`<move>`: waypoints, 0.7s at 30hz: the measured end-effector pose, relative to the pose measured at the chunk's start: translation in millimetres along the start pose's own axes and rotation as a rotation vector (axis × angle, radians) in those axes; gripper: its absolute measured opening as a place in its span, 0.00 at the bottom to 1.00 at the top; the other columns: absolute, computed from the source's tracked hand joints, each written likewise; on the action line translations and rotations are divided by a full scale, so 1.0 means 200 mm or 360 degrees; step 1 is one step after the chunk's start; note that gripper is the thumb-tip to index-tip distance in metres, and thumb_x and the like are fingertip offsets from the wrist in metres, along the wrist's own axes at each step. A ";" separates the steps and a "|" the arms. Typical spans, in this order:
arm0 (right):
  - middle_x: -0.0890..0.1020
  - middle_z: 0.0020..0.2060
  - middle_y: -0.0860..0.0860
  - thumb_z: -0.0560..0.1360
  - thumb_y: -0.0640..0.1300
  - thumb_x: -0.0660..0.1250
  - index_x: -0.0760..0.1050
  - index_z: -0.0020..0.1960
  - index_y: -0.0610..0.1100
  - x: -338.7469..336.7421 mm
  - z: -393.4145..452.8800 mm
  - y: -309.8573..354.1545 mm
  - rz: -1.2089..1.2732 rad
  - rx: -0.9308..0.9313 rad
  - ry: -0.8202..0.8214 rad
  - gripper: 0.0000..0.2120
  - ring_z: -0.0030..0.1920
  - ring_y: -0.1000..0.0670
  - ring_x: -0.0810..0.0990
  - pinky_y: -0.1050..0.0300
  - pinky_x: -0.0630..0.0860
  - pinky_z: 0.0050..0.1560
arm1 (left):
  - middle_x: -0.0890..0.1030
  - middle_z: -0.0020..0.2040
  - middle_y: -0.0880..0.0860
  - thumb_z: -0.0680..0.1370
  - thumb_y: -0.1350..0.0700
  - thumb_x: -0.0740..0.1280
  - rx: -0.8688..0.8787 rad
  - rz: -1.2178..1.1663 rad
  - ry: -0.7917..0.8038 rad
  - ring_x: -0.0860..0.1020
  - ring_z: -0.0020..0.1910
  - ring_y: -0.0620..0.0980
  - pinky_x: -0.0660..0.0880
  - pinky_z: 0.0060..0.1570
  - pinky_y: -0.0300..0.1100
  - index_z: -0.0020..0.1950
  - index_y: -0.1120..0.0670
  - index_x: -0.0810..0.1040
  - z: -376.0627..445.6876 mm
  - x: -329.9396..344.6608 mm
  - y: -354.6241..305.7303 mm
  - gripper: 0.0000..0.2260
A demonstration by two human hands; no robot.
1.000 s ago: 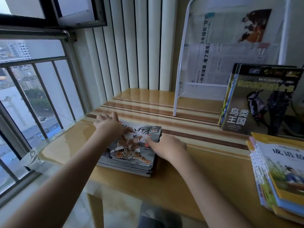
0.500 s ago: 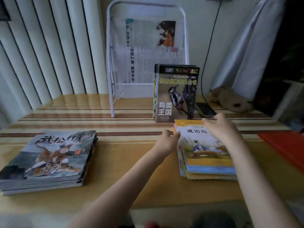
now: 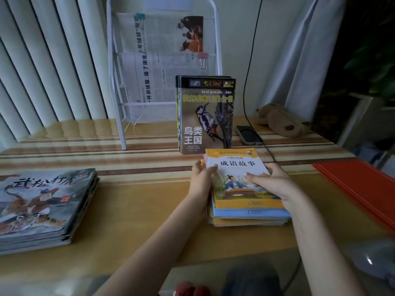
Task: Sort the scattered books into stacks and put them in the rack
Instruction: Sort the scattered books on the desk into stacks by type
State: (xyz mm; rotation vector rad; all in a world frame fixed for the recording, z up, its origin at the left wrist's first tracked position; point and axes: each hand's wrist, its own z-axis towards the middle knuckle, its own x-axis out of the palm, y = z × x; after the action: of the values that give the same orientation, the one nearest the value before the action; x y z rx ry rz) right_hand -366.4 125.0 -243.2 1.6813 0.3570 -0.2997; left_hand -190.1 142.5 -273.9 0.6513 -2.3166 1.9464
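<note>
Head view: the left hand (image 3: 202,177) and right hand (image 3: 270,182) clasp the yellow stack of books (image 3: 245,201) from either side — thumbs curled onto the glossy top cover — near the table's (image 3: 136,201) front edge, before upright books (image 3: 206,115) against the white wire rack (image 3: 149,110).

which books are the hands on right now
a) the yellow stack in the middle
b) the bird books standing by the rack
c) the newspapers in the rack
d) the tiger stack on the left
a: the left hand grips the left edge of the yellow stack and the right hand holds its right side, thumb on the top cover; the tiger stack lies untouched.
</note>
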 end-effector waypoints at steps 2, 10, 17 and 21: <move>0.74 0.52 0.51 0.67 0.47 0.77 0.68 0.65 0.45 0.01 -0.01 0.00 0.0102 -0.0015 -0.0023 0.31 0.50 0.50 0.73 0.56 0.69 0.49 | 0.77 0.60 0.56 0.72 0.54 0.72 -0.0155 -0.0189 0.0038 0.80 0.55 0.59 0.77 0.53 0.56 0.65 0.52 0.65 -0.01 -0.02 -0.02 0.25; 0.75 0.54 0.53 0.71 0.52 0.73 0.65 0.66 0.51 0.00 -0.06 -0.01 0.0346 -0.0177 -0.0016 0.28 0.47 0.56 0.74 0.56 0.66 0.51 | 0.85 0.43 0.57 0.76 0.51 0.67 -0.0131 -0.0208 0.0269 0.84 0.38 0.54 0.79 0.33 0.42 0.54 0.58 0.78 -0.09 -0.04 -0.12 0.12; 0.80 0.52 0.58 0.72 0.46 0.71 0.61 0.71 0.50 0.09 -0.11 0.07 0.0566 -0.0524 -0.0030 0.32 0.45 0.62 0.81 0.63 0.77 0.42 | 0.82 0.53 0.58 0.71 0.61 0.74 0.0561 0.0122 0.0142 0.83 0.49 0.57 0.81 0.48 0.50 0.61 0.60 0.71 -0.16 -0.01 -0.27 0.21; 0.80 0.55 0.54 0.73 0.36 0.69 0.65 0.69 0.45 0.24 -0.12 0.19 0.0873 -0.0759 0.0116 0.27 0.51 0.60 0.81 0.65 0.78 0.45 | 0.79 0.55 0.53 0.71 0.64 0.72 0.1036 0.0405 0.0371 0.82 0.51 0.52 0.81 0.44 0.45 0.63 0.52 0.65 -0.24 -0.16 -0.52 0.26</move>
State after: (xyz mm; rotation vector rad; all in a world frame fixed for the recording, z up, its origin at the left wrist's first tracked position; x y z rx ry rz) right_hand -307.0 146.3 -223.9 1.2560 0.0041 0.2412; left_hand -136.6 185.0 -177.2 0.1249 -1.6793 2.7422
